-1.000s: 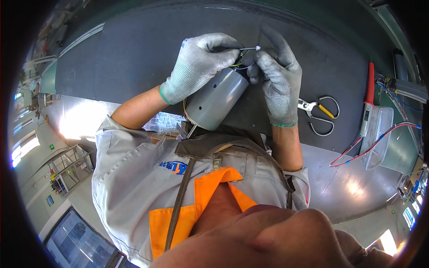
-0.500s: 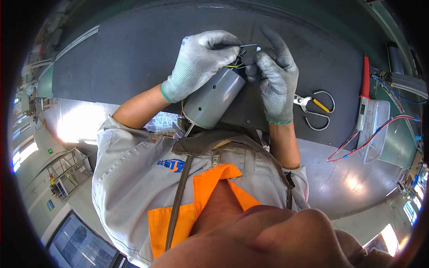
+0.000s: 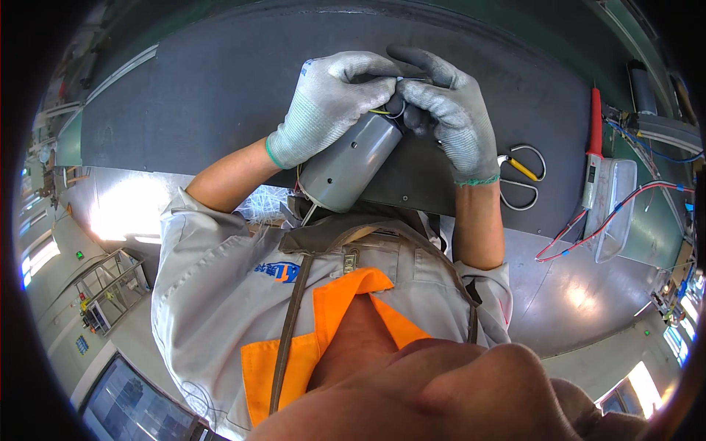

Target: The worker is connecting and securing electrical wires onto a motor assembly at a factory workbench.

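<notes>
A grey metal cylinder (image 3: 346, 165), resembling a motor housing with small holes in its side, lies tilted at the bench's near edge. Over its far end, my gloved left hand (image 3: 331, 99) is closed, pinching a thin wire (image 3: 416, 78). My gloved right hand (image 3: 460, 117) meets it there, thumb and fingers closed on a tiny white piece (image 3: 399, 79). Whether the wire runs through this piece I cannot tell. A yellow-green wire (image 3: 380, 112) comes out at the cylinder's far end, partly hidden by my fingers.
Scissors with a yellow grip (image 3: 523, 173) lie right of my right hand on the dark bench mat (image 3: 184, 110). Farther right are a red-handled tool (image 3: 596, 125), a clear plastic tray (image 3: 616, 220) and a red cable (image 3: 625, 213).
My right hand has moved left, bringing the small white piece to the wire at my left fingertips. Its forefinger has curled over toward the left hand. The left hand has barely moved.
</notes>
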Action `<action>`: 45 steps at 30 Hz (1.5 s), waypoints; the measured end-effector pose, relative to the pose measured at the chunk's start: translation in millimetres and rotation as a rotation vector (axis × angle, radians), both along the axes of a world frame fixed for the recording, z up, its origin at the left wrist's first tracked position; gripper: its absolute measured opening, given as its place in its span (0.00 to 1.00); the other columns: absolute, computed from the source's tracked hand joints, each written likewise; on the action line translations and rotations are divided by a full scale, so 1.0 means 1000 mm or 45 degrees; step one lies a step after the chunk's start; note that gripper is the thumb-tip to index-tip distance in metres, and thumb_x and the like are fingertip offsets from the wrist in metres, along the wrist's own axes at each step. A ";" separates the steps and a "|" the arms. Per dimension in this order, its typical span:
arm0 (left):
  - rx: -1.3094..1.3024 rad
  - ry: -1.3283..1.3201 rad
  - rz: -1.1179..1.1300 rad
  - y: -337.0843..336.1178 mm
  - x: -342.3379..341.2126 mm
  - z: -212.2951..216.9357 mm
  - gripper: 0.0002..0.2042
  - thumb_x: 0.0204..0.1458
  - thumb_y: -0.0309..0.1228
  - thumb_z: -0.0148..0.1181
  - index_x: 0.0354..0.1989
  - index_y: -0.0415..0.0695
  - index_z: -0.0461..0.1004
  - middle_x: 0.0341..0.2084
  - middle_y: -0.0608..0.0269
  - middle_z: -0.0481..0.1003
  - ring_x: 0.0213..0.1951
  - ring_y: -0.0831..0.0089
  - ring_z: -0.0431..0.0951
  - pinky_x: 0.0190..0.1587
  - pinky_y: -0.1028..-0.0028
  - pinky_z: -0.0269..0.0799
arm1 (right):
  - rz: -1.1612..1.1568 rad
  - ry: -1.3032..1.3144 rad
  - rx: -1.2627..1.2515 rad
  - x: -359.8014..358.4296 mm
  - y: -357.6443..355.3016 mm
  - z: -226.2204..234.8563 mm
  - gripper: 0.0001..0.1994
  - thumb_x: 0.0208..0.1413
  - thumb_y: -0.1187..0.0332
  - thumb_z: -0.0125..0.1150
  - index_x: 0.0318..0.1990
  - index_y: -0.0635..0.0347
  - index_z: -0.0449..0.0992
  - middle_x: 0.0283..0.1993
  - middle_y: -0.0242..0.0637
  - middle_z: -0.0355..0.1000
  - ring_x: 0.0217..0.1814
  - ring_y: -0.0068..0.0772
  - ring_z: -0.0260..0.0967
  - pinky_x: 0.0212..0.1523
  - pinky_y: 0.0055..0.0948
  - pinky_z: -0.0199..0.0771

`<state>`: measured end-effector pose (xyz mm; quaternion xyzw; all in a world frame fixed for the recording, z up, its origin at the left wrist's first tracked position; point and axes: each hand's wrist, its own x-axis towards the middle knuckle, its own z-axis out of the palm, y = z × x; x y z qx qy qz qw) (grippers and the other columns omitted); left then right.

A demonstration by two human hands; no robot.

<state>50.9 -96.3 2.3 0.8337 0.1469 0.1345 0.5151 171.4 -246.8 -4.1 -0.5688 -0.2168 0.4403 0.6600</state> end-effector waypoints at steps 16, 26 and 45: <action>-0.226 -0.117 0.283 -0.025 -0.024 0.001 0.13 0.55 0.21 0.60 0.49 0.38 0.78 0.32 0.62 0.79 0.31 0.80 0.77 0.38 0.76 0.75 | -0.273 -0.341 -0.188 0.011 -0.017 -0.020 0.07 0.55 0.73 0.63 0.35 0.70 0.82 0.27 0.32 0.76 0.29 0.14 0.69 0.31 0.20 0.70; 0.682 -0.148 0.003 -0.024 -0.025 -0.002 0.07 0.50 0.29 0.67 0.37 0.45 0.78 0.29 0.58 0.78 0.29 0.58 0.80 0.31 0.64 0.77 | -0.474 -0.665 -0.166 0.039 0.004 -0.056 0.07 0.55 0.73 0.63 0.30 0.69 0.81 0.19 0.26 0.69 0.20 0.11 0.62 0.20 0.19 0.59; 1.127 -0.299 -0.872 0.007 -0.002 0.000 0.12 0.50 0.30 0.63 0.41 0.40 0.72 0.16 0.62 0.71 0.18 0.60 0.75 0.20 0.60 0.68 | -0.202 0.057 0.136 0.006 0.007 0.024 0.06 0.57 0.70 0.62 0.31 0.62 0.76 0.19 0.24 0.62 0.19 0.14 0.57 0.19 0.19 0.54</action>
